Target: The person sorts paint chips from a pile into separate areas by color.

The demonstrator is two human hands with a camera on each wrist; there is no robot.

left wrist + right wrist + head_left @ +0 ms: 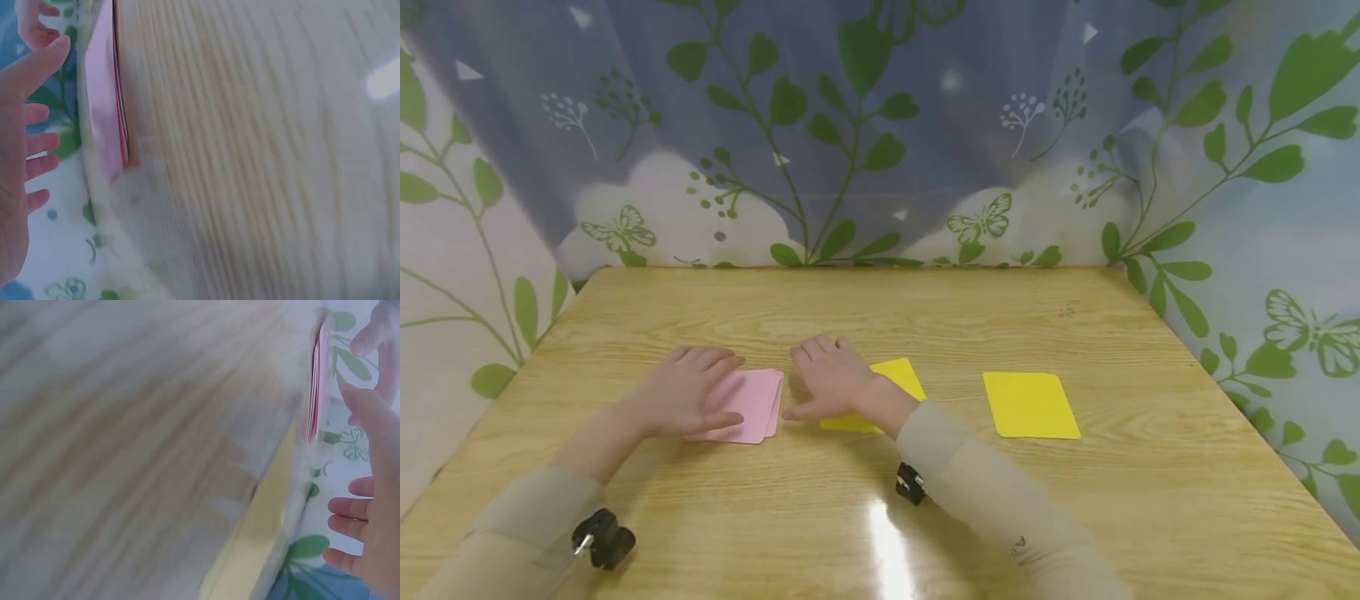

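My left hand [688,390] hovers over a stack of pink square cards [758,400] on the left of the table, fingers extended and thumb spread. In the left wrist view, a gap shows between the left palm [12,156] and the pink stack [103,94]. My right hand [831,375] is above the middle yellow cards [902,375], hiding much of them, with its thumb pointing left. The right wrist view shows that hand [381,506] apart from the yellow cards [262,519], its fingers loose and holding nothing.
Farther right lies another stack of yellow square cards [1032,405], slightly uneven at the edges. The wooden table [850,308] reaches back to a leaf-printed curtain [880,125]. Black wrist cameras [604,540] are strapped below both cuffs.
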